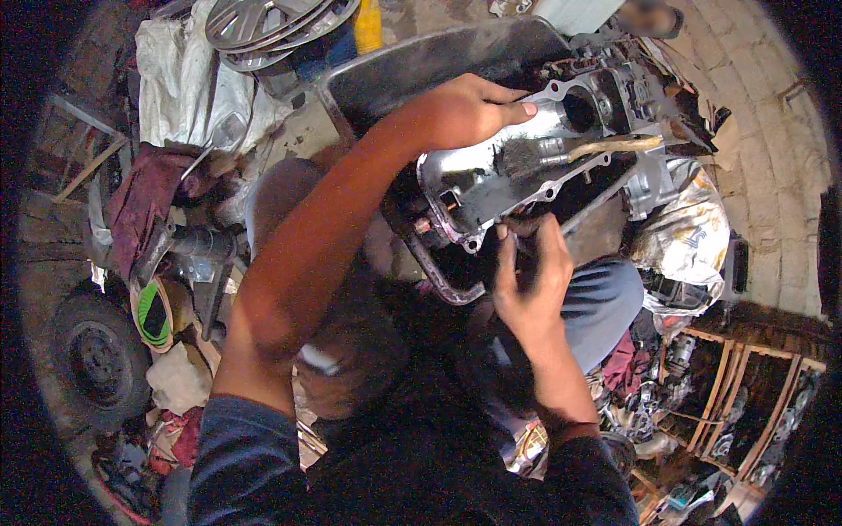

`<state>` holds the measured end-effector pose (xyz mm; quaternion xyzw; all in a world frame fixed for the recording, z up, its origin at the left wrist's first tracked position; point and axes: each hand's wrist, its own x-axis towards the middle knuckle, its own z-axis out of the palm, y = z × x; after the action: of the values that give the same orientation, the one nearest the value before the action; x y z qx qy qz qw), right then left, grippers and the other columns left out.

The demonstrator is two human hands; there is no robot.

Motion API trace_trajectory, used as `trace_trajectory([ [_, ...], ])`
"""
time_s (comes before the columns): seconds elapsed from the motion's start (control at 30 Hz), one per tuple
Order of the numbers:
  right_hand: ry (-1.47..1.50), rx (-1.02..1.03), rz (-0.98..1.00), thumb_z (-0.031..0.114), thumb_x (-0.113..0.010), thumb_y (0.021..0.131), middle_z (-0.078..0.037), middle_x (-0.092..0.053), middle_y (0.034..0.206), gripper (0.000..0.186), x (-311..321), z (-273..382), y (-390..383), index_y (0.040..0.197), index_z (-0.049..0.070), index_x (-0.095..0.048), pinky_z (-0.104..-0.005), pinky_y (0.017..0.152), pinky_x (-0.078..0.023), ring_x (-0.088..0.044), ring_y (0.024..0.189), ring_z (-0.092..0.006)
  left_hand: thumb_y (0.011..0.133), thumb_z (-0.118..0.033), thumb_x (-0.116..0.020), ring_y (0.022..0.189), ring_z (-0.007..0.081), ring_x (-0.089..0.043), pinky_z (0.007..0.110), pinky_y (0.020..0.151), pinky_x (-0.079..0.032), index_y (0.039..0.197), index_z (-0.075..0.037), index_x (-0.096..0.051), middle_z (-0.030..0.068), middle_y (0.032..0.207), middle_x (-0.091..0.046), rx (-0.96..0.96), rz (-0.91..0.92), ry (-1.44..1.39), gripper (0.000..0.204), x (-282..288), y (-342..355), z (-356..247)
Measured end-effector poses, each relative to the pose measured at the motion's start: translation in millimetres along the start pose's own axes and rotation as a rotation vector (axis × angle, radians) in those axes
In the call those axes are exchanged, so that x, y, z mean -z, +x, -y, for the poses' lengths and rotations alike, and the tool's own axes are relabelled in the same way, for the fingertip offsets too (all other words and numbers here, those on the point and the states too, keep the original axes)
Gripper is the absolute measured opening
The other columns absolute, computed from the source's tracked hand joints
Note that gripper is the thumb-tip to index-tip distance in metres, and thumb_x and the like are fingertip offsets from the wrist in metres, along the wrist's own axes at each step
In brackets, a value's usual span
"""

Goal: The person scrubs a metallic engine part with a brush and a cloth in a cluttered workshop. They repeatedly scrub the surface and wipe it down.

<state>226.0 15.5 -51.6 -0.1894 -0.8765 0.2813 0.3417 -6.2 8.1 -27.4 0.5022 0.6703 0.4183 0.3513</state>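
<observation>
My left hand (474, 114) grips the upper edge of a silvery cast metal housing (474, 167) with bolt lugs round its rim, held over a dark plastic tub (386, 79). A brush (614, 145) with a wooden handle and dark bristles lies across the housing. My right hand (531, 272) is just below the housing's lower edge, its thumb and fingers curled at a dark area under the rim; what they hold there is too dark to make out.
Metal wheel covers (263, 35) and a white sack (184, 79) lie at the upper left. A tyre (96, 359) is at the left. A printed plastic bag (680, 228) sits at the right, above wooden crates (737, 394) with metal parts. My bent knee (596, 307) is beside my right arm.
</observation>
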Motion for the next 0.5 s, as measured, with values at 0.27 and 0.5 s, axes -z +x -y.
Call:
trace_trajectory([
  [0.27, -0.075, 0.046, -0.026, -0.001, -0.072, 0.08, -0.021, -0.053, 0.082, 0.018, -5, -2, -8, 0.089, -0.001, -0.055, -0.0506, 0.066, -0.04, -0.052, 0.072, -0.0415, 0.096, -0.059, -0.062, 0.123, 0.0364, -0.065, 0.041, 0.106, -0.047, 0.135, -0.013, -0.067, 0.0227, 0.132, -0.068, 0.013, -0.021, 0.044, 0.061, 2, -3, -4],
  [0.5, -0.165, 0.082, 0.036, 0.0, -0.073, 0.08, -0.018, -0.055, 0.084, 0.02, -5, 4, -10, 0.092, 0.0, -0.057, -0.0494, 0.072, -0.038, -0.054, 0.077, -0.0383, 0.095, -0.061, -0.062, 0.125, 0.0376, -0.064, 0.04, 0.107, -0.046, 0.137, -0.014, -0.066, 0.0225, 0.133, -0.067, 0.026, -0.015, 0.03, 0.063, 1, -2, -3],
])
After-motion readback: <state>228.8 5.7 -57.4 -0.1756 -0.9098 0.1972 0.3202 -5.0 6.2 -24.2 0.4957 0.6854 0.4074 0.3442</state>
